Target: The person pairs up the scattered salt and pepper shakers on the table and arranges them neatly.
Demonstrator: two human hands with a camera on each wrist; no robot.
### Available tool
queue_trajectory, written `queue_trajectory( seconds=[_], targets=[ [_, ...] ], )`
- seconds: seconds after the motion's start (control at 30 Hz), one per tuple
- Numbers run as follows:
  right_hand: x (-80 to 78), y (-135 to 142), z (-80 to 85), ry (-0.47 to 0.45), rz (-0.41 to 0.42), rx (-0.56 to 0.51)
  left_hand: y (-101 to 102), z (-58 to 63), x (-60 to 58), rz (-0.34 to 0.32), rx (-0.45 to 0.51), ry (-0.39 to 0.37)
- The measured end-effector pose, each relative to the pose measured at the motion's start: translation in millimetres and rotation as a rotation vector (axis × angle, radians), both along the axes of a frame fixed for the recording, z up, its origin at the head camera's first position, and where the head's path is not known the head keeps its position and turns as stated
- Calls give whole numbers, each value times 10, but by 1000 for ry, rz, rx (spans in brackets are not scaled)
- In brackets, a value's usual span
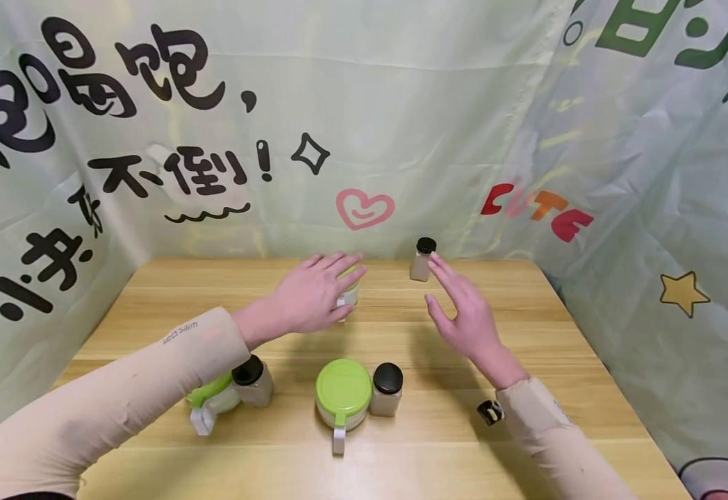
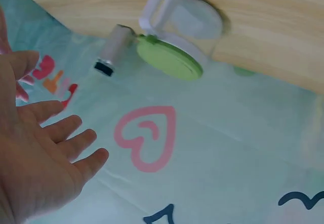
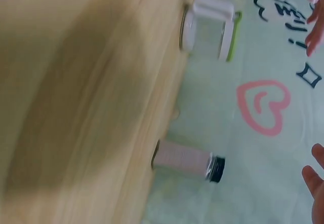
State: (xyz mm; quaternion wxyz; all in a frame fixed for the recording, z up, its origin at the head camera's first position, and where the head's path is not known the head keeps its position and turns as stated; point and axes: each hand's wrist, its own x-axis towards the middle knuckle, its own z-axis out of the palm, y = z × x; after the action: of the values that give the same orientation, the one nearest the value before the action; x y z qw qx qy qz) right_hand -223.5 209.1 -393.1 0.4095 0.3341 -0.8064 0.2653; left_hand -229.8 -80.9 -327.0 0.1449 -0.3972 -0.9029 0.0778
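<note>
My left hand (image 1: 314, 295) is held over the table with its fingers spread. It overlaps a glass jar (image 1: 349, 294) with a green lid and white handle in the head view; the left wrist view shows that jar (image 2: 195, 19) apart from the fingers (image 2: 71, 133). Nothing is in my right hand (image 1: 467, 316), whose fingers are extended. Its fingertips overlap the edge of a black-capped shaker bottle (image 1: 422, 267) in the head view, while the right wrist view has the bottle (image 3: 182, 158) standing away from the hand (image 3: 318, 188).
Nearer on the wooden table (image 1: 426, 458), a second green-lidded jar (image 1: 343, 385) stands beside a black-capped bottle (image 1: 387, 396). To the left, another jar (image 1: 226, 399), partly behind my sleeve, stands beside a similar bottle (image 1: 258, 389). A printed cloth (image 1: 433, 139) encloses the back and sides.
</note>
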Motion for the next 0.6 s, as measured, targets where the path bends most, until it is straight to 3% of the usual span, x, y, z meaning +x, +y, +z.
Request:
queue_trajectory(
  seconds=[0.23,0.4,0.6],
  targets=[
    [-217,140,-19,-77,-85,57,4,-96,-299,84,-62,-128],
    [-376,181,-65,-129,-113,95,-24,-224,-516,94,-87,-186],
    [-577,230,-141,-179,-162,134,-47,-368,-692,81,-101,-249]
  ],
)
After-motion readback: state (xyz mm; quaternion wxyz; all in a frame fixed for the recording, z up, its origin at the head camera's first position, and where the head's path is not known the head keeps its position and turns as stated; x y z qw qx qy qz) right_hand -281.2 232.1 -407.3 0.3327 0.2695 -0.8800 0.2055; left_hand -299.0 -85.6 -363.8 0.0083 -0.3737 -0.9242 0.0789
